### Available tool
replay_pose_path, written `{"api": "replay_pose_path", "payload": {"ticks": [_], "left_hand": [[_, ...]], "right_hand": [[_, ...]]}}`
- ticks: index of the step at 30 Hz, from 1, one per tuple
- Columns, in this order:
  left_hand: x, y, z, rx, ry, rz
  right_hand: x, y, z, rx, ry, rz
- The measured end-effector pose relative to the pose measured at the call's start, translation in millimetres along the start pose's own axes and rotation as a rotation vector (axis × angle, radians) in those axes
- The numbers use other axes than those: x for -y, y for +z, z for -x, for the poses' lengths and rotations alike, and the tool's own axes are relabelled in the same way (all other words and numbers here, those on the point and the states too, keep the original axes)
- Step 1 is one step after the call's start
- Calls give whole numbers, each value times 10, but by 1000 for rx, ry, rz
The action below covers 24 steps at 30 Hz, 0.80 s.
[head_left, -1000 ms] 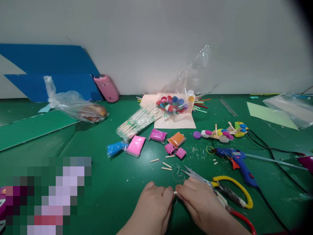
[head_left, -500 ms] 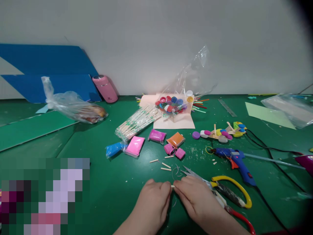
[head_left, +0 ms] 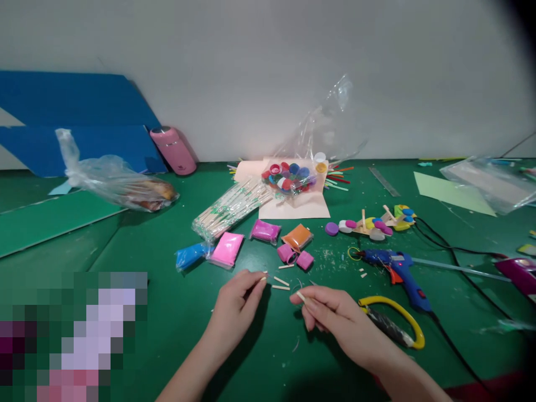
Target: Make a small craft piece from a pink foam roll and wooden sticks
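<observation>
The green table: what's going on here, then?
A person's right hand holds a short pale stick. The left hand is by more short sticks on the green table; whether it grips one is unclear. A blue glue gun lies to the right, and coloured packets lie beyond the left hand.

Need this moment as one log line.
left hand: at small sticks, grip unclear | right hand: holds stick piece | nearby: yellow handle, glue gun

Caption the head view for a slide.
Left hand and right hand each pinch a short stick over a green table.
</observation>
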<state>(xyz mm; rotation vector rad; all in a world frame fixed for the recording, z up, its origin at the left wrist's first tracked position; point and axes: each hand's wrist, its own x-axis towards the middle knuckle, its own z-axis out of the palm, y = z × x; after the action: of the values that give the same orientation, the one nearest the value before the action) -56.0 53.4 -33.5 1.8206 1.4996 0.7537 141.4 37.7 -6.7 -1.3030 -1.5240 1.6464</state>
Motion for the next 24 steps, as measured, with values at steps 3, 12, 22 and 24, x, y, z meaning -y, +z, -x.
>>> {"api": "replay_pose_path", "payload": {"ticks": [3, 12, 22, 24], "left_hand": [[104, 9, -32, -11, 37, -207], [315, 29, -91, -33, 35, -531], [239, -6, -23, -118, 120, -583], [211, -85, -106, -162, 153, -661]], "right_hand": [[-10, 16, -26, 21, 40, -76], [-41, 38, -46, 49, 62, -182], [-47, 56, 32, -64, -20, 26], [-86, 65, 36, -129, -70, 122]]}}
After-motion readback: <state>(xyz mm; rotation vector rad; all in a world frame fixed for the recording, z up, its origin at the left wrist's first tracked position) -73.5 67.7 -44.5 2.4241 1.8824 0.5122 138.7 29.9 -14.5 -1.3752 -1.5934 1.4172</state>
